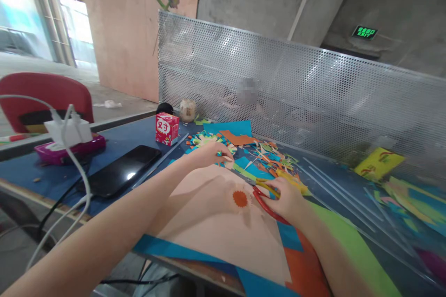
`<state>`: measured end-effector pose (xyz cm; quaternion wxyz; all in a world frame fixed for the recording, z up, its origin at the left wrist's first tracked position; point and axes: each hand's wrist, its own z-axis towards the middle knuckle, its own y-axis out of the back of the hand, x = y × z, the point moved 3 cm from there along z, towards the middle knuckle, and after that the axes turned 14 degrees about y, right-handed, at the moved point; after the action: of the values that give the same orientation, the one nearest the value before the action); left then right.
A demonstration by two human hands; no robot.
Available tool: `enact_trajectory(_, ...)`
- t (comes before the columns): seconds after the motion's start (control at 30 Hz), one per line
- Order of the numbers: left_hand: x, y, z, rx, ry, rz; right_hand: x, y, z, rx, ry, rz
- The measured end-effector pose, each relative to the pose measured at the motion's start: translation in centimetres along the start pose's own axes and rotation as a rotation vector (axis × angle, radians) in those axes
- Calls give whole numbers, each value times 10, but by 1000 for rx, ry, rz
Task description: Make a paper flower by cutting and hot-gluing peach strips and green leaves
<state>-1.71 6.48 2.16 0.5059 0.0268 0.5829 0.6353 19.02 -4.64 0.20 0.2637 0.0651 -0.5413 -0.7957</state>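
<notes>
My right hand (289, 197) is closed around scissors (266, 202) with one red and one yellow handle; their blades point up and left toward my other hand. My left hand (212, 153) is bent over the far edge of the pale pink paper (195, 204), its fingers pinched together. What they hold is too small to make out; a pale scrap seems to show at the fingertips. On the pink paper lies an orange paper disc (240, 198) with a jagged edge. Fringed paper strips (205, 139) in blue, orange and white lie just behind my left hand.
Paper scraps (270, 153) lie at the back, before a perforated metal screen (296, 74). A black phone (123, 169), a red box (167, 129) and a white charger with cables (68, 130) are at left. Clear rods (343, 192) and a yellow packet (379, 163) lie right.
</notes>
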Motion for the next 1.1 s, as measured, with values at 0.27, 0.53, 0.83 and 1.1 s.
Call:
enact_trajectory(0.27,1,-1,0,5,-16,-3,2,1,0,-7,-8,12)
enact_trajectory(0.53,-2,0,0,35,-21,-12,0,1,0,-18,-1,-4)
enact_trajectory(0.83,-4,0,-2,50,-4,-9,2,2,0,-17,0,5)
enact_trajectory(1.1,-4,0,-1,54,-5,7,2,2,0,-19,20,19)
